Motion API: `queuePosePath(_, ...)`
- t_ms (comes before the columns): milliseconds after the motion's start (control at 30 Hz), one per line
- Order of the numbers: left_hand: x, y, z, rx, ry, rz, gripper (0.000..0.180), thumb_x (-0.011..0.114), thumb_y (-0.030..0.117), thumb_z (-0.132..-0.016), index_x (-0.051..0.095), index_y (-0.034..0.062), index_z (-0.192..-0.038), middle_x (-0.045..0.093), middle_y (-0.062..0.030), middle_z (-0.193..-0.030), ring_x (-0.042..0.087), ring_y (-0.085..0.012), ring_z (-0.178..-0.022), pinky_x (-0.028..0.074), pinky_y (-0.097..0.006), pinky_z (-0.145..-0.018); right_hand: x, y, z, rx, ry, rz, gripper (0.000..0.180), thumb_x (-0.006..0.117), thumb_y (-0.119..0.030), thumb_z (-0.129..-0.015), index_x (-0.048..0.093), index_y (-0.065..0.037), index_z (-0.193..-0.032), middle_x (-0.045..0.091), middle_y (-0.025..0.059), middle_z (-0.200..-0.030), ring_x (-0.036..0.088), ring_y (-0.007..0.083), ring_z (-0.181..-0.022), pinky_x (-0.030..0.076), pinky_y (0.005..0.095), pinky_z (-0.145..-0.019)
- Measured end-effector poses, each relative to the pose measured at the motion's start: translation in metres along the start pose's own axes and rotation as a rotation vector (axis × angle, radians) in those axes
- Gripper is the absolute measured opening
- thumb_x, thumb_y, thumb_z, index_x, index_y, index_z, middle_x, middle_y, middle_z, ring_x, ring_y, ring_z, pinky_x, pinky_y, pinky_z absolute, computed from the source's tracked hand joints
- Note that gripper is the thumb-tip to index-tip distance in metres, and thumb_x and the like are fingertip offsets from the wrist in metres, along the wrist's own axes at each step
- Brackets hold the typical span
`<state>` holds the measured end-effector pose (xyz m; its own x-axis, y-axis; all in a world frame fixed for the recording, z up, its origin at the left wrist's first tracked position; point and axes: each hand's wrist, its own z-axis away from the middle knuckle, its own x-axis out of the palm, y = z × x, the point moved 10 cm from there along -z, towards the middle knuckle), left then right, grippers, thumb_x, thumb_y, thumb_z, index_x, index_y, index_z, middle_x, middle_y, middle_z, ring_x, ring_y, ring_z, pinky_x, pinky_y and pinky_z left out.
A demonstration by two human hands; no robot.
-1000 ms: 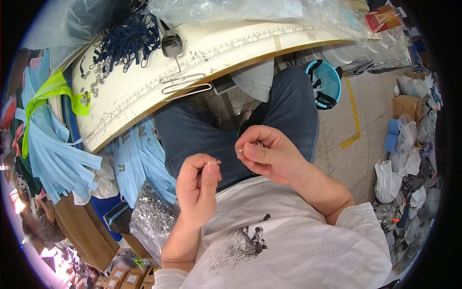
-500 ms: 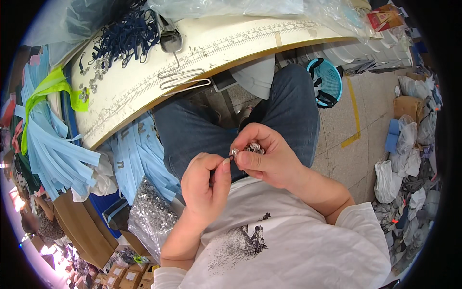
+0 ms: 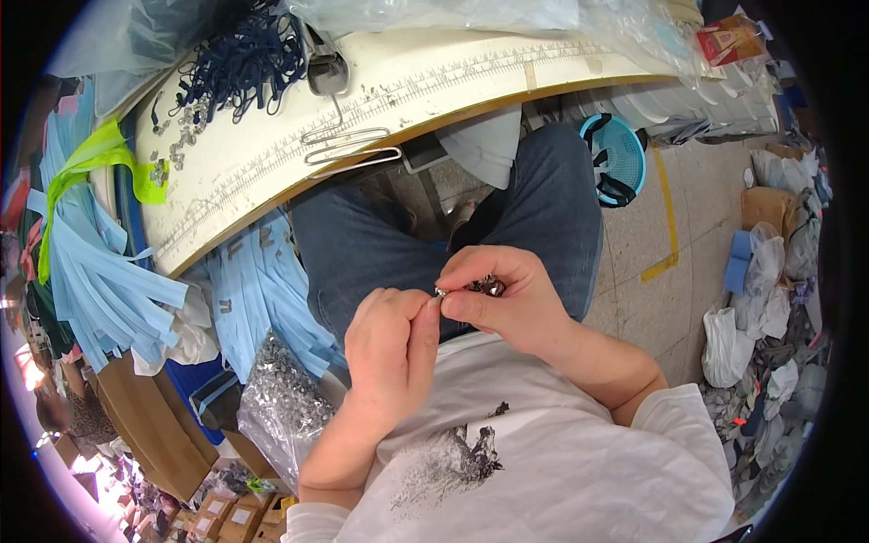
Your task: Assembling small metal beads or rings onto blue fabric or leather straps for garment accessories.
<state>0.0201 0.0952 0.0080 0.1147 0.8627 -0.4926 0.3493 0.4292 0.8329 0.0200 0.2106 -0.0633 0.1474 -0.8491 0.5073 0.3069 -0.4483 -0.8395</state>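
small shiny metal piece (image 3: pixel 441 292) pinched at tip of right hand (image 3: pixel 510 291), more metal pieces (image 3: pixel 491 286) gripped inside it, left hand (image 3: pixel 389 348) pinched closed against the piece, its hold hidden, both over lap (image 3: pixel 339 249), off surface's (image 3: pixel 244 172) near edge, bent wire (image 3: pixel 362 155) overhanging that edge, hands apart 1 s ago, now meeting

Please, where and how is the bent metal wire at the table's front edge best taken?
Probably grip the bent metal wire by its lower loop, coming from the person's side: this loop seems to project past the white table, so fingers could likely pinch it.
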Motion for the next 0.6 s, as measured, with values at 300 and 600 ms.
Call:
queuePosePath(300, 0.007, 0.009, -0.001, 0.025, -0.099, -0.2, 0.021, 0.065, -0.004, -0.078, 0.057, 0.0003, -0.097, 0.054, -0.0126, -0.081, 0.05, -0.0309, -0.066, 0.041, -0.038, -0.059, -0.007, 0.002, 0.0, 0.09, 0.071, -0.04, 0.015, 0.071, -0.006, -0.086, 0.069, -0.002, -0.101, 0.067, 0.0007, -0.089, 0.06, 0.0048, -0.077, 0.048, 0.0178, -0.067)
queuePosePath(600, 0.004, 0.014, -0.004, 0.119, -0.112, -0.247, 0.013, 0.062, -0.004, -0.081, 0.058, -0.0017, -0.093, 0.053, -0.0142, -0.076, 0.048, -0.0316, -0.064, 0.037, -0.039, -0.058, -0.004, -0.011, -0.002, -0.044, -0.004, 0.188, 0.016, 0.071, -0.005, -0.085, 0.07, -0.002, -0.101, 0.066, 0.0022, -0.093, 0.059, 0.0047, -0.079, 0.046, 0.0181, -0.065)
